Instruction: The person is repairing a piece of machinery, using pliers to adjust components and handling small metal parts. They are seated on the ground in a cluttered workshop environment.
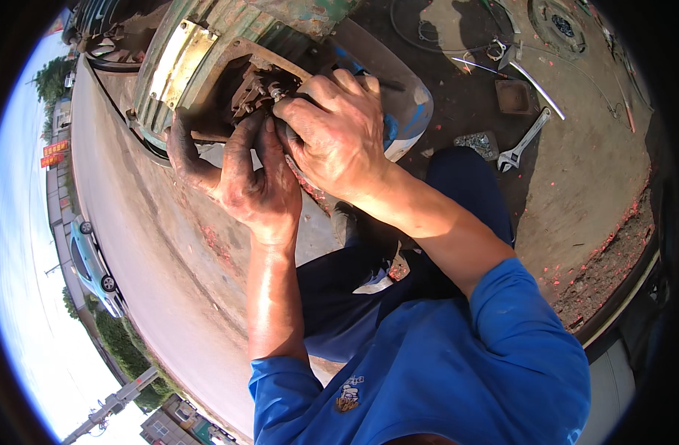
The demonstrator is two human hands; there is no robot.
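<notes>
A large ribbed green metal housing [239, 22], dirty and worn, stands in front of me with a rectangular opening in its side. Inside the opening sit rusty brown metal parts [252, 93] and a small silvery fitting [277, 94]. My right hand [336, 130] is closed at the opening's right side, thumb and forefinger pinched by the fitting; what they grip is hidden. Just below, my left hand [254, 178] has its thumb and forefinger drawn together under the brown parts, while another finger touches the opening's lower left edge. Whatever lies between its fingertips cannot be made out.
On the ground to the right lie an adjustable wrench [531, 139], a tray of small metal pieces [477, 144], a square brown tray [514, 96] and a round metal part [558, 28]. A blue-and-white container [413, 119] stands beside the housing. A car [92, 256] is on the road at left.
</notes>
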